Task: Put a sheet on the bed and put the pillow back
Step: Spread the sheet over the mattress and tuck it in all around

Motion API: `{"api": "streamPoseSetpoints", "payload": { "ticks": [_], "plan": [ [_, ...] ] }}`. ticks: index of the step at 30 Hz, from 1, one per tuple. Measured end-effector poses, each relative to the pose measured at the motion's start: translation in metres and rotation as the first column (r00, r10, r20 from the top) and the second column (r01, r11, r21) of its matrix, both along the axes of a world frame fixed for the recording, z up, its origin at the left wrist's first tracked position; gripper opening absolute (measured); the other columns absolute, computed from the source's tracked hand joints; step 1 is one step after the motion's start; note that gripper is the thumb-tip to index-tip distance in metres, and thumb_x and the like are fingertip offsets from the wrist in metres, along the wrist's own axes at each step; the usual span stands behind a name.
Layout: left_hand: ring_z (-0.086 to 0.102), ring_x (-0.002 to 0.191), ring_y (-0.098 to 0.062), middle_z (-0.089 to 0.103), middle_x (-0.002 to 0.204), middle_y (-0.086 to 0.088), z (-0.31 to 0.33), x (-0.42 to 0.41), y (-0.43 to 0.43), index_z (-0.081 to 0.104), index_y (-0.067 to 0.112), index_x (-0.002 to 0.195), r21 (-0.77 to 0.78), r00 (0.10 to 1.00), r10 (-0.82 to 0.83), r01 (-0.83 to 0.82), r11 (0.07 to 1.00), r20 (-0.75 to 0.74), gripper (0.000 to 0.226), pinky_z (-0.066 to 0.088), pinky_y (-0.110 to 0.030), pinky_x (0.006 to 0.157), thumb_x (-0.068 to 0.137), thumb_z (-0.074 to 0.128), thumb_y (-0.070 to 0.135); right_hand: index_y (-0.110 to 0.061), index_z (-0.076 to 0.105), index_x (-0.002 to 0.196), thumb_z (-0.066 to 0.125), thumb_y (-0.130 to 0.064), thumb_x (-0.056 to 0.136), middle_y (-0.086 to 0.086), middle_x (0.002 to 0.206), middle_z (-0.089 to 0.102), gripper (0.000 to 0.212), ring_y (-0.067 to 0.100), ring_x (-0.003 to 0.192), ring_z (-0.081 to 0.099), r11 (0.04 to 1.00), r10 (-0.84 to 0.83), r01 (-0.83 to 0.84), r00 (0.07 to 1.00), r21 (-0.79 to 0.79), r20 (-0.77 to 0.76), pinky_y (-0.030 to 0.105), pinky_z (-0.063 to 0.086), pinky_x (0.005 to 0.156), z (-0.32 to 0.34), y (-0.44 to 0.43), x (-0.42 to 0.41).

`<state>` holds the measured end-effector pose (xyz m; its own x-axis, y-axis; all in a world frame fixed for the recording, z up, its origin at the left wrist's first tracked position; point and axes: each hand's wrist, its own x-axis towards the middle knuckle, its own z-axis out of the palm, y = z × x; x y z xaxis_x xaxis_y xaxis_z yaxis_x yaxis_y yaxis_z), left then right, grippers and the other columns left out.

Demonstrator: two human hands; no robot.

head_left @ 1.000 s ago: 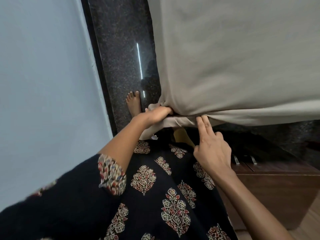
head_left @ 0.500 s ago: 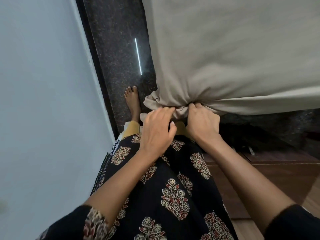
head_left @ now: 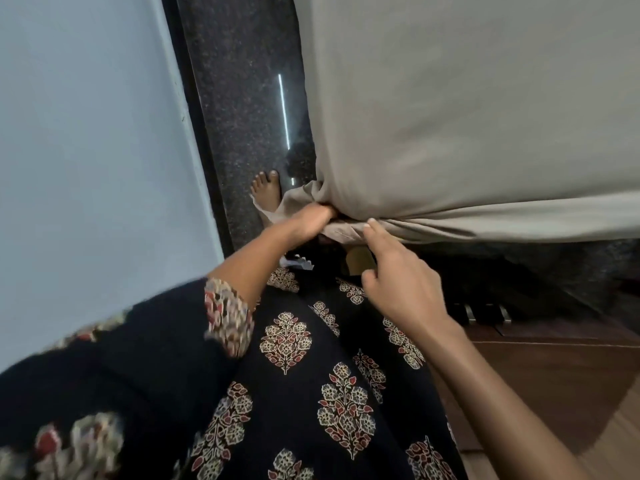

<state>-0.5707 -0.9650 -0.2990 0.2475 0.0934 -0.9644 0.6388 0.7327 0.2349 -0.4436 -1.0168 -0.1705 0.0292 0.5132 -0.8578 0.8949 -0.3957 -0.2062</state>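
Note:
A beige sheet (head_left: 467, 109) covers the bed, filling the upper right of the head view. Its loose corner (head_left: 341, 230) is bunched under the mattress corner. My left hand (head_left: 310, 220) is pushed in at that corner, fingers closed on the bunched fabric. My right hand (head_left: 398, 278) hovers just below the sheet's lower edge, index fingertip touching the fold, other fingers loosely curled and holding nothing. No pillow is in view.
A pale blue wall (head_left: 86, 133) stands close on the left. A narrow strip of dark granite floor (head_left: 242, 98) runs between wall and bed, with my bare foot (head_left: 266, 188) on it. A wooden bed frame (head_left: 554, 358) lies lower right.
My left hand went from above the corner into the bunched fabric. My right hand let go of the sheet edge and drew back, one finger still touching. The camera tilted.

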Motion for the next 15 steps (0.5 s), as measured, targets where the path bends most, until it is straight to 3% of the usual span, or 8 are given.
{"api": "streamPoseSetpoints", "payload": {
  "ticks": [2, 4, 6, 8, 11, 13, 15],
  "plan": [
    [0.058, 0.103, -0.034, 0.065, 0.109, -0.019, 0.007, 0.007, -0.012, 0.065, -0.001, 0.104, 0.256, 0.987, -0.044, 0.083, 0.963, -0.154, 0.034, 0.041, -0.034, 0.079, 0.094, 0.040, 0.020, -0.026, 0.023, 0.148, 0.044, -0.018, 0.088, -0.018, 0.157, 0.010, 0.064, 0.020, 0.123, 0.051, 0.999, 0.029, -0.030, 0.998, 0.019, 0.049, 0.033, 0.046, 0.085, -0.009, -0.004, -0.006],
    [0.058, 0.091, -0.034, 0.065, 0.093, -0.015, 0.020, 0.009, -0.035, 0.064, 0.002, 0.087, 0.539, 0.947, 0.054, 0.134, 0.831, -0.317, 0.029, 0.038, -0.035, 0.072, 0.092, 0.043, 0.021, -0.022, 0.022, 0.147, 0.043, -0.019, 0.088, -0.014, 0.158, 0.008, 0.062, 0.022, 0.112, 0.058, 0.996, 0.064, -0.070, 0.992, 0.049, 0.111, 0.030, 0.044, 0.071, -0.014, -0.009, -0.013],
    [0.056, 0.088, -0.017, 0.061, 0.092, 0.003, 0.037, 0.004, -0.055, 0.062, 0.012, 0.089, 0.741, 0.892, 0.330, 0.009, 0.671, -0.309, 0.024, 0.041, -0.032, 0.076, 0.091, 0.041, 0.023, -0.020, 0.022, 0.146, 0.044, -0.019, 0.089, -0.012, 0.159, 0.007, 0.062, 0.022, 0.103, 0.062, 0.994, 0.076, -0.085, 0.987, 0.062, 0.141, 0.028, 0.036, 0.062, -0.017, -0.012, -0.017],
    [0.052, 0.095, -0.007, 0.062, 0.102, 0.008, 0.051, -0.001, -0.069, 0.064, 0.015, 0.100, 0.831, 0.903, 0.346, 0.020, 0.555, -0.253, 0.030, 0.040, -0.026, 0.087, 0.090, 0.037, 0.024, -0.020, 0.021, 0.147, 0.044, -0.019, 0.089, -0.012, 0.159, 0.007, 0.062, 0.022, 0.102, 0.063, 0.995, 0.075, -0.084, 0.987, 0.061, 0.142, 0.028, 0.034, 0.062, -0.019, -0.013, -0.018],
    [0.053, 0.112, -0.013, 0.061, 0.120, 0.002, 0.057, -0.005, -0.075, 0.060, 0.013, 0.117, 0.786, 0.978, -0.005, 0.172, 0.593, -0.210, 0.043, 0.037, -0.031, 0.097, 0.090, 0.029, 0.026, -0.023, 0.019, 0.148, 0.045, -0.019, 0.088, -0.015, 0.158, 0.005, 0.066, 0.023, 0.104, 0.062, 0.995, 0.066, -0.074, 0.991, 0.067, 0.118, 0.029, 0.041, 0.065, -0.018, -0.015, -0.015],
    [0.056, 0.105, -0.025, 0.062, 0.112, -0.007, 0.043, -0.005, -0.054, 0.059, 0.011, 0.100, 0.632, 0.964, -0.172, 0.263, 0.729, -0.203, 0.045, 0.040, -0.038, 0.091, 0.088, 0.021, 0.031, -0.027, 0.021, 0.148, 0.046, -0.019, 0.087, -0.019, 0.157, 0.007, 0.066, 0.021, 0.110, 0.059, 0.997, 0.021, -0.028, 0.995, 0.071, 0.095, 0.031, 0.046, 0.074, -0.014, -0.015, -0.011],
    [0.054, 0.105, -0.034, 0.060, 0.109, -0.019, 0.026, -0.009, -0.024, 0.050, 0.012, 0.078, 0.338, 0.956, -0.262, 0.292, 0.895, -0.131, 0.036, 0.039, -0.042, 0.087, 0.089, 0.021, 0.032, -0.028, 0.031, 0.146, 0.047, -0.017, 0.086, -0.019, 0.155, 0.020, 0.063, 0.017, 0.119, 0.054, 0.989, -0.047, 0.036, 0.996, 0.141, 0.077, 0.031, 0.047, 0.083, -0.008, -0.015, -0.009]
  ]
}}
